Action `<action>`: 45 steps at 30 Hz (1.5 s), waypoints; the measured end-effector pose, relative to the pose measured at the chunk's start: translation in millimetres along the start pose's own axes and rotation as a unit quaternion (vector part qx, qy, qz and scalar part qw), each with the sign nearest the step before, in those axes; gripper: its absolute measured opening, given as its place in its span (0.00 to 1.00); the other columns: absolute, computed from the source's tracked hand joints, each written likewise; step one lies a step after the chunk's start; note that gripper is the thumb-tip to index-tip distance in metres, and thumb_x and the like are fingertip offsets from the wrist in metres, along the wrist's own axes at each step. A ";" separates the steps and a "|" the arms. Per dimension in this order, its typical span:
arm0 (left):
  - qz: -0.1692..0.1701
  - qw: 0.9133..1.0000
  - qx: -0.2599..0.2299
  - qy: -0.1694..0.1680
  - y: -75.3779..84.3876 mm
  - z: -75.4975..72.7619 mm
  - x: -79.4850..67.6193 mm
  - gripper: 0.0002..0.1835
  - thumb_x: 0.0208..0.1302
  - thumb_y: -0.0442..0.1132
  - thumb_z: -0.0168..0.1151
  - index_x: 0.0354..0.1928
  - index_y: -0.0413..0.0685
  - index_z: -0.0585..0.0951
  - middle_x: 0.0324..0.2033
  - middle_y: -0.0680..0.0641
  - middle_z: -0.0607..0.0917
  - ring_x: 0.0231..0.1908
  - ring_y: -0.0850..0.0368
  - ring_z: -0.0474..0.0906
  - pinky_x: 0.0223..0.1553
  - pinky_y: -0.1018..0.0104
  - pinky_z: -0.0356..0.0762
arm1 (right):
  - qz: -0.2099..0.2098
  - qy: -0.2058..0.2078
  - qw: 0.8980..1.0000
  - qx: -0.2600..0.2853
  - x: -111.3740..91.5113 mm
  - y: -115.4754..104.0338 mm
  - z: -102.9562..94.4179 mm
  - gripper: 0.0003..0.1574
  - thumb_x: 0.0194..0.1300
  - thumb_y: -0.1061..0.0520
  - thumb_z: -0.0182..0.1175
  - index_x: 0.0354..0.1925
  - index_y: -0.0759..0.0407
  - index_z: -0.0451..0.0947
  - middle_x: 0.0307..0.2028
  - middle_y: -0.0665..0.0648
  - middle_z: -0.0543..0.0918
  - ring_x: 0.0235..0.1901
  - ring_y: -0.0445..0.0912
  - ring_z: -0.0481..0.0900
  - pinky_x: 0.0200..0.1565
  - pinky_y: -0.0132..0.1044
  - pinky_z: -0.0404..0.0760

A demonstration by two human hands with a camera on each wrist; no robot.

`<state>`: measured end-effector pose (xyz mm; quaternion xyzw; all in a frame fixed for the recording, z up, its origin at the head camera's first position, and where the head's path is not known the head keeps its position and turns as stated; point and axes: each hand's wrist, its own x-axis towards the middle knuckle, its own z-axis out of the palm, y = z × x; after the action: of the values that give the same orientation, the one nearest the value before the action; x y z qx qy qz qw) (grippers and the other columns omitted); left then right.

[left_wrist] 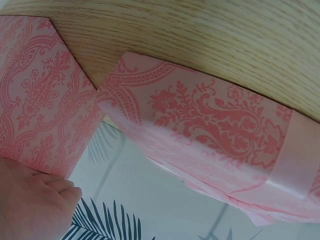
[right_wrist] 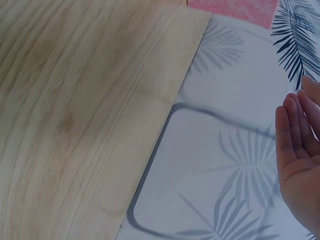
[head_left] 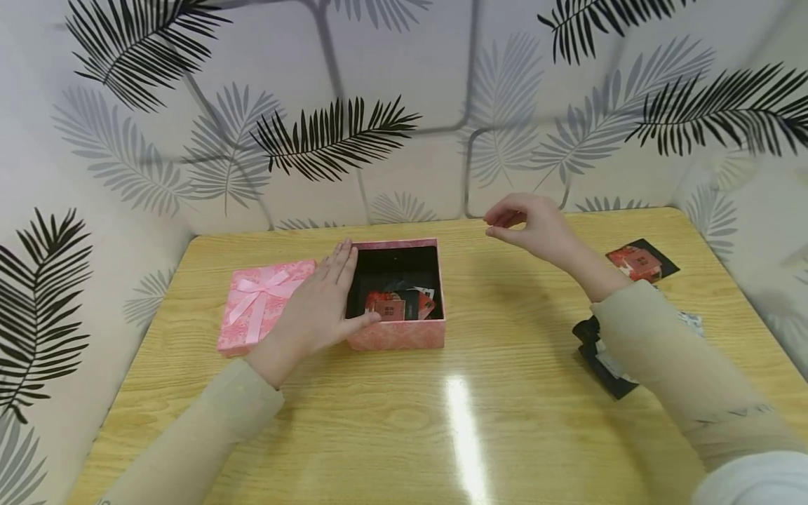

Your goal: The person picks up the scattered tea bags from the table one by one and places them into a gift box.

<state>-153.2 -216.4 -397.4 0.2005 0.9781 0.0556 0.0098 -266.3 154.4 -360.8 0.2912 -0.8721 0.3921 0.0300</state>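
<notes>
A pink patterned box [head_left: 398, 335] with a black inside stands on the table, its top uncovered. Small red and black card-like packets [head_left: 404, 306] lie in it. Along the box's left wall rests my left hand [head_left: 318, 298], fingers straight and thumb reaching over the front rim. In the left wrist view, its fingertips touch the patterned side. To the right of the box, my right hand [head_left: 527, 224] hovers above the table's back part, thumb and forefinger tips close together, other fingers bent. Nothing shows in that hand in the right wrist view.
Left of the box lies its pink lid [head_left: 260, 301] with a ribbon bow. At the right are a red and black packet [head_left: 640, 261] and black pieces [head_left: 606, 365], partly covered by my right sleeve. A leaf-patterned wall covering [head_left: 404, 168] stands behind the table [head_left: 353, 421].
</notes>
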 end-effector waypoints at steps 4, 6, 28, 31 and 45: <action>0.002 1.000 0.001 0.001 -1.1 -0.3 -0.8 0.63 0.70 0.80 0.46 0.85 0.35 0.44 0.86 0.36 0.45 0.86 0.43 0.43 0.85 0.47 0.50 | 0.030 0.013 0.999 0.004 -7.6 7.1 -10.9 0.09 0.70 0.64 0.70 0.48 0.65 0.88 0.44 0.64 0.89 0.37 0.27 0.80 0.44 0.19 0.78; 0.002 1.000 0.000 0.001 -1.3 -0.4 -1.1 0.63 0.70 0.79 0.48 0.85 0.35 0.44 0.86 0.36 0.45 0.86 0.42 0.43 0.85 0.47 0.50 | 0.045 0.018 0.999 0.010 -11.4 11.4 -16.6 0.09 0.71 0.64 0.69 0.49 0.65 0.88 0.45 0.65 0.89 0.36 0.25 0.79 0.43 0.18 0.78; -0.005 1.000 -0.008 0.002 -0.3 1.4 -0.4 0.62 0.70 0.73 0.57 0.85 0.35 0.45 0.86 0.36 0.45 0.86 0.42 0.42 0.85 0.46 0.50 | 0.152 0.060 0.986 -0.041 -56.6 74.3 -74.6 0.16 0.74 0.57 0.68 0.54 0.66 0.85 0.40 0.43 0.86 0.34 0.22 0.77 0.37 0.15 0.76; -0.004 1.000 -0.010 0.005 -0.4 2.2 -0.3 0.61 0.70 0.73 0.57 0.85 0.35 0.45 0.86 0.37 0.44 0.86 0.42 0.42 0.85 0.46 0.49 | 0.160 0.059 0.984 -0.054 -61.4 82.7 -80.4 0.17 0.74 0.56 0.68 0.54 0.67 0.85 0.40 0.47 0.86 0.32 0.20 0.76 0.35 0.16 0.76; -0.006 1.000 -0.007 0.002 0.3 2.0 -0.2 0.61 0.71 0.73 0.57 0.85 0.35 0.44 0.86 0.37 0.44 0.86 0.42 0.41 0.85 0.47 0.49 | 0.190 0.076 0.976 -0.072 -89.2 113.3 -102.1 0.22 0.75 0.53 0.67 0.56 0.69 0.83 0.27 0.17 0.74 0.29 0.17 0.74 0.35 0.12 0.71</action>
<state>-152.9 -216.0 -399.3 0.1949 0.9788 0.0625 0.0098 -270.5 328.4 -390.7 0.0864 -0.9328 0.3474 0.0421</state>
